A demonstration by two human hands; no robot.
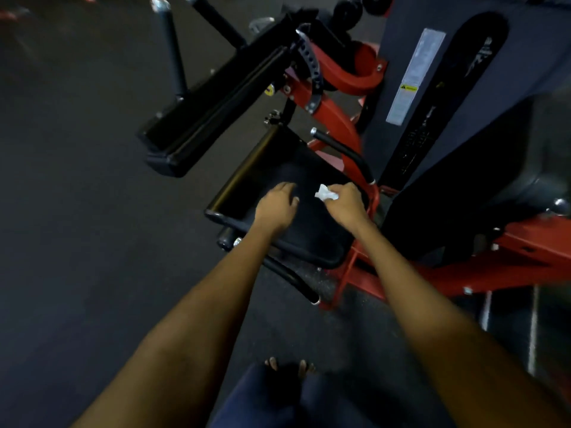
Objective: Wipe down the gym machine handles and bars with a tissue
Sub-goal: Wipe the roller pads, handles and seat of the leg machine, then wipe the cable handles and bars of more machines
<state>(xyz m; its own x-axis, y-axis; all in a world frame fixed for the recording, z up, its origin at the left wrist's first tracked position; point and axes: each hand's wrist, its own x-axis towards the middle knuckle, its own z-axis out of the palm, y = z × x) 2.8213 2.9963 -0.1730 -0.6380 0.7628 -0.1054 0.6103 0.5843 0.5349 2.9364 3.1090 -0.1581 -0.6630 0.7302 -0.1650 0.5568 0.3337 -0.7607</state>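
Tissue [326,193] pinched at right hand's [347,205] fingertips.

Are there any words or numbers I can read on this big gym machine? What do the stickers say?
No text here can be read.
Long white label on the dark machine tower: lines of print, too small and blurred.
Yellow band on that label: looks like a warning sign, word unreadable.
Round yellow sticker by the red frame: blurred.
Pale logo on the black panel: unreadable.

Dim, blurry, wide-angle edge distortion
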